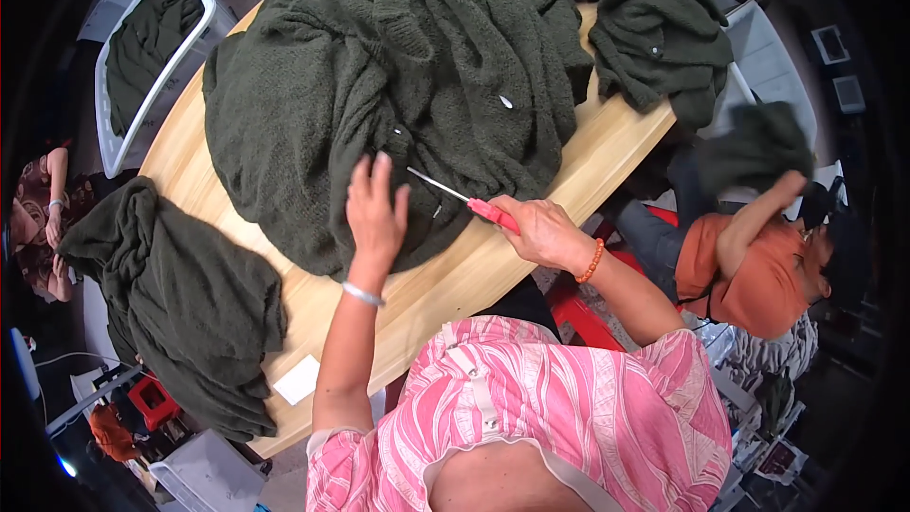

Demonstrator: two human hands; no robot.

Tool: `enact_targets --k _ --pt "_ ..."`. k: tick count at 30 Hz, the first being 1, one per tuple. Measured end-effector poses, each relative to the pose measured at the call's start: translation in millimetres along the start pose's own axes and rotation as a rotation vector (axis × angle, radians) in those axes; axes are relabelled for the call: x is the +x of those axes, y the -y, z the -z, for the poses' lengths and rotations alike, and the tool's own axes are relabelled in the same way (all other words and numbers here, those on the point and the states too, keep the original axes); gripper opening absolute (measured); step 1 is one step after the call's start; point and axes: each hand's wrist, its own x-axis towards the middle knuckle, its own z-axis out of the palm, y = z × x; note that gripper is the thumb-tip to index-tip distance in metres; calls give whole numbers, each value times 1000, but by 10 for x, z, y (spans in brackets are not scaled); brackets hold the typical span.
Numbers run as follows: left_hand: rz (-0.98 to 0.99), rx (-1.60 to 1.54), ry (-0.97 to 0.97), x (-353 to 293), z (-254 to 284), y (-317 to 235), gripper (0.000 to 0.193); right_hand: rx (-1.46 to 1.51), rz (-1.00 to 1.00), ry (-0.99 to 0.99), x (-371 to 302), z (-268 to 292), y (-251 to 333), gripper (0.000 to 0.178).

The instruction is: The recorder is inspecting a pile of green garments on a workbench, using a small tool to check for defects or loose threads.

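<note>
A large heap of dark green knitted garments (275, 133) covers the middle of the wooden table (403, 303). On the near side of the heap rests my left hand (376, 213), its fingers spread on the knit and holding nothing that I can see. My right hand (545, 230) is closed round the red handle of a tool with a thin metal shaft (493, 214). That shaft points left, its tip at the knit just right of my left fingers. Small white marks or bits show on the fabric; they are too small to identify.
More green garments (185, 294) lie at the table's left end, beside a white card (298, 380). Another garment (654, 38) drapes over the right edge. White bins (112, 123) stand beyond. A person in orange (749, 270) works at right with green cloth; another person sits far left.
</note>
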Motion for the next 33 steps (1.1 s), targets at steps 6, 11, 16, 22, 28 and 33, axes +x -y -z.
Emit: enact_targets --k 6,11,16,22,28,33 --pt "158 86 74 421 -175 523 23 -33 28 -2 117 73 130 25" --pt "82 75 236 323 -194 703 24 -130 110 98 286 30 266 18" --pt "-62 125 311 -330 -191 701 54 -157 128 309 123 -74 333 18" --pt "-53 173 352 -1318 -49 685 57 -157 148 393 -29 -203 366 18" --pt "231 -59 20 -1393 214 597 50 -143 155 339 -87 -280 383 21" --pt "155 302 122 -1043 59 657 53 -177 199 323 -46 -298 489 23"
